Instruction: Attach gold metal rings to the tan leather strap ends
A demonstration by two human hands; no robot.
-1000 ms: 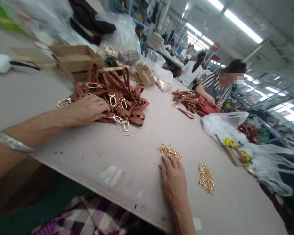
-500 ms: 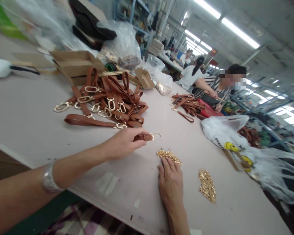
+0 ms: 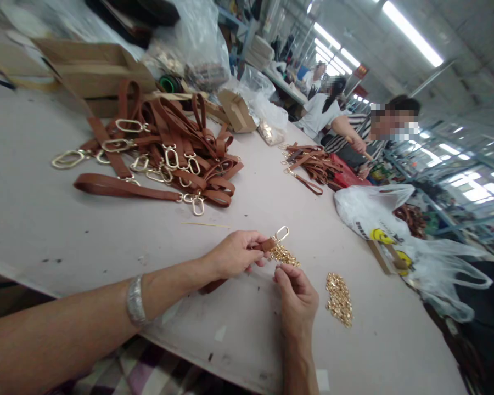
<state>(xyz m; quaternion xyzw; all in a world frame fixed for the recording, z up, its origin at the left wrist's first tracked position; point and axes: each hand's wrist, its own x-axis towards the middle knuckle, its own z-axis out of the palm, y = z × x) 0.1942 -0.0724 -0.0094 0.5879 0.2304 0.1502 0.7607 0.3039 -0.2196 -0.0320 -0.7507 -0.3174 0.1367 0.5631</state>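
Observation:
My left hand (image 3: 241, 253) grips a brown leather strap (image 3: 267, 246) near its end, where a gold clasp (image 3: 282, 234) sticks out past the fingers. Part of the strap's loop shows below the wrist. Close by on the right, my right hand (image 3: 297, 291) has its thumb and fingertips pinched together; what they hold, if anything, is too small to make out. Small gold pieces (image 3: 287, 256) lie in a pile just beyond both hands. A second pile of gold pieces (image 3: 340, 299) is to the right.
Brown straps with clasps (image 3: 177, 148) are heaped at the left, before a cardboard box (image 3: 99, 68). Another strap bunch (image 3: 313, 164) lies farther back. A white plastic bag (image 3: 370, 206) and small box (image 3: 385, 257) are at right. A person in stripes (image 3: 356, 140) works across the table.
My left hand has brought the strap toward the near gold pile. The right hand has lifted off that pile, its fingers now pinched. The view has shifted slightly.

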